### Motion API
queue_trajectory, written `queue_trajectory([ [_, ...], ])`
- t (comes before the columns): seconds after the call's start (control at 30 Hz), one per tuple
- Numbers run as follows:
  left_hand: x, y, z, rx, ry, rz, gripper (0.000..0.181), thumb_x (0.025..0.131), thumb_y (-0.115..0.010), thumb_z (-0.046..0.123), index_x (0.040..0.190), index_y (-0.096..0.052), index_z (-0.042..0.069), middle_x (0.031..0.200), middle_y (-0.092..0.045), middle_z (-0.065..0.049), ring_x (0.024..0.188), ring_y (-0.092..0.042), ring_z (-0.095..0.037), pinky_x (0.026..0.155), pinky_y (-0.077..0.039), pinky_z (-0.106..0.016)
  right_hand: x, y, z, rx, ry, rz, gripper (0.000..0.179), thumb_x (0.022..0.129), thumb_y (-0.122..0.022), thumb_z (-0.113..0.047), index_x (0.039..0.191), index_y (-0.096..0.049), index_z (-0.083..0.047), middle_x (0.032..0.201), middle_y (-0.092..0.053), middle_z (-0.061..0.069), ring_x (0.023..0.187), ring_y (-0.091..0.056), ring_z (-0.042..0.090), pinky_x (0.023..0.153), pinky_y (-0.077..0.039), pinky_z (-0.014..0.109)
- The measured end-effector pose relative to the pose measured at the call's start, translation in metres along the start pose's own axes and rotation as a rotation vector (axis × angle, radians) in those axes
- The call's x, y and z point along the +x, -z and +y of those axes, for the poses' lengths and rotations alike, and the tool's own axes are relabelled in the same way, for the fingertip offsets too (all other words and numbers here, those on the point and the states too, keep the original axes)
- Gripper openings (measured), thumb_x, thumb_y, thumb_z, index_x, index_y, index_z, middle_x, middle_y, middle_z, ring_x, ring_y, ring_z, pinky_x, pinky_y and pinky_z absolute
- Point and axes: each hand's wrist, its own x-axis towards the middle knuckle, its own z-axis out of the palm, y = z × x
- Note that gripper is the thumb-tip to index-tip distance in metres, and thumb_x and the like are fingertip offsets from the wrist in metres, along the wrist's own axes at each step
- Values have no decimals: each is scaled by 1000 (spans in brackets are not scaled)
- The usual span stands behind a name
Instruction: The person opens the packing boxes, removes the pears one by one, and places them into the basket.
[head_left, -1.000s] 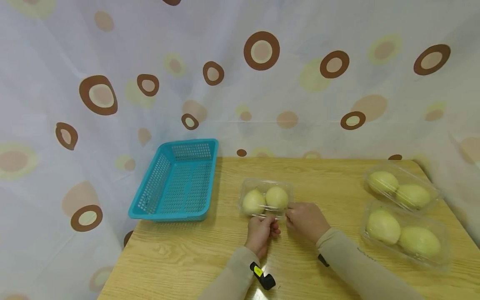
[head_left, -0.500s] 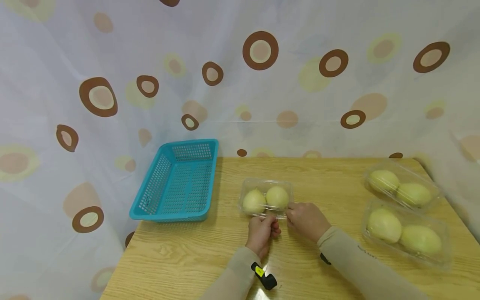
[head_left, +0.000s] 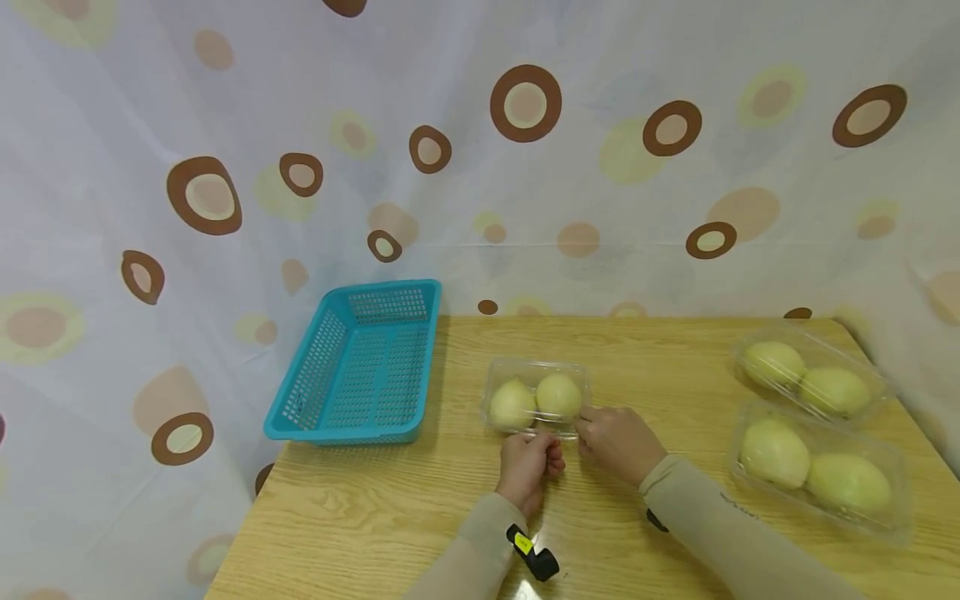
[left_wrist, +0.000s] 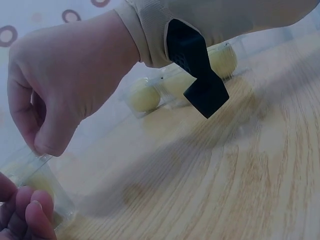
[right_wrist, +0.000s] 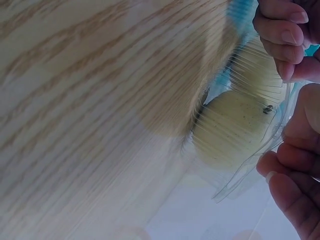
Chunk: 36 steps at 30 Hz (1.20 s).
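Observation:
A clear plastic clamshell box (head_left: 537, 367) with two pale yellow pears (head_left: 558, 396) inside rests mid-table, lid down over the fruit. My left hand (head_left: 522, 471) pinches its near rim between thumb and fingers, the other fingers curled. At the near right corner, my right hand (head_left: 622, 443) pinches the same rim, thumb and forefinger close together in the left wrist view. From the right wrist, the ribbed side wall and a pear (right_wrist: 230, 130) with a dark spot show beside both hands' fingertips.
A blue perforated plastic basket (head_left: 345, 435) with nothing in it stands at the left. At the right are two more clear boxes, the far one (head_left: 862, 367) and the near one (head_left: 900, 500), each holding two pears. A patterned curtain (head_left: 450, 200) hangs behind the wooden table (head_left: 360, 508).
Both hands keep their pinch on the box rim with hardly any movement. The whole head view shifts very slightly.

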Motion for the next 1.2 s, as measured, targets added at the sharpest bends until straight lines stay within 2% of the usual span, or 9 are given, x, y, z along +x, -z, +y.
queue_trajectory([
  [0.13,0,0,1,0,9,8,9,76,-59,2,71,-64,-5,57,-56,-2,47,-53,-9,43,-43,-19,0,1,0,-7,10,11,24,65,-76,-8,64,-52,-11,61,-44,-2,45,-34,7,39,-34,25],
  [0.3,0,2,-1,10,10,13,12,77,-59,1,76,-65,-10,57,-56,-2,46,-53,-10,43,-42,-19,-1,-1,-1,-10,31,31,23,64,-75,-6,63,-52,-11,61,-43,-3,45,-33,7,38,-33,24],
  [0.67,-1,2,2,45,-15,11,15,79,-57,0,77,-65,-13,58,-56,-2,47,-53,-9,44,-43,-19,-2,-5,1,10,37,76,23,64,-73,-5,63,-50,-11,63,-42,-3,45,-32,6,38,-32,23],
  [1.2,-2,-1,3,24,-17,30,16,78,-57,-1,79,-66,-14,57,-57,-2,45,-53,-9,42,-43,-19,-1,-5,0,52,36,131,17,66,-68,-2,63,-52,-10,64,-41,-3,47,-29,3,39,-31,19],
])
